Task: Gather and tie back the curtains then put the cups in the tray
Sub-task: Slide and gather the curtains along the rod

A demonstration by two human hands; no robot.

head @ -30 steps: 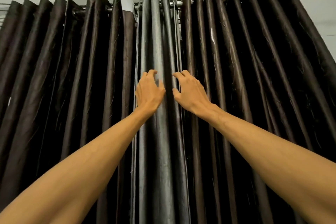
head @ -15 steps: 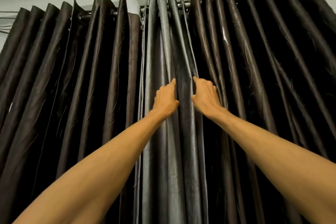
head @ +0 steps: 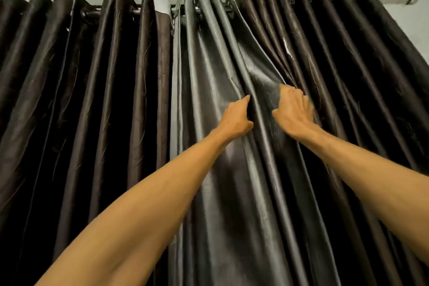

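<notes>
Hanging dk glossy curtains (head: 139, 100), pleated, bunched ctr

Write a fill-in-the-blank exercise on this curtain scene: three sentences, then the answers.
1. The left hand and right hand both hold the middle panel, whose colour is ____, unlike the brown curtains beside it.
2. All the curtains hang from a metal ____ at the top.
3. The number of cups in view is ____.

Missing words: grey; rod; zero.
</notes>
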